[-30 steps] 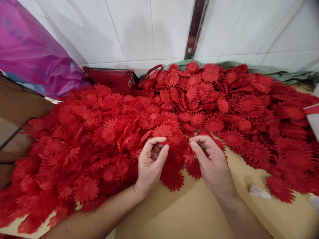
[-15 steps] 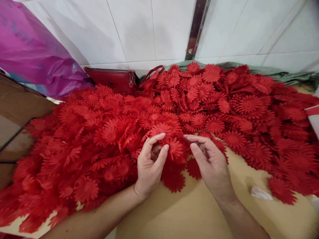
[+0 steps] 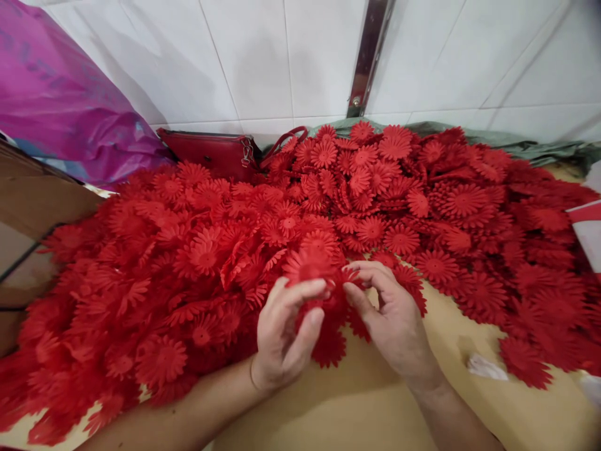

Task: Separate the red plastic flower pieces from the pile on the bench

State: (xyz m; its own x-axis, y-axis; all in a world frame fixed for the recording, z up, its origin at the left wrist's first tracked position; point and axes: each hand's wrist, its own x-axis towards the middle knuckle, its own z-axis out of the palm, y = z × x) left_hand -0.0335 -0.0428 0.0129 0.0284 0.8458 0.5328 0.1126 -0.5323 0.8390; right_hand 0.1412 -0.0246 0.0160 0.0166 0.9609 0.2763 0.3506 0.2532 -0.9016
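My left hand (image 3: 288, 335) is curved, with a gap between its thumb and forefinger. A blurred red artificial flower layer (image 3: 307, 266) shows just beyond its fingertips; whether they touch it I cannot tell. Opposite, my right hand (image 3: 399, 319) pinches the edge of a red petal piece (image 3: 351, 275) between thumb and forefinger. Both hands are close together at the front of a large heap of red fabric flower pieces (image 3: 201, 250). Below the fingers, a darker red flower piece (image 3: 331, 347) lies on the tabletop.
The heap spreads left and right over the pale yellow table (image 3: 357, 407). Behind it are a red purse (image 3: 206, 153), green sheeting (image 3: 530, 150) and a white tiled wall (image 3: 263, 62). A purple bag (image 3: 79, 94) and cardboard box (image 3: 42, 207) stand left. White scrap (image 3: 487, 366) lies right.
My right hand has moved slightly left and closed its fingertips on a red petal piece. The left hand's fingers have shifted lower, and a flower above them is now blurred.
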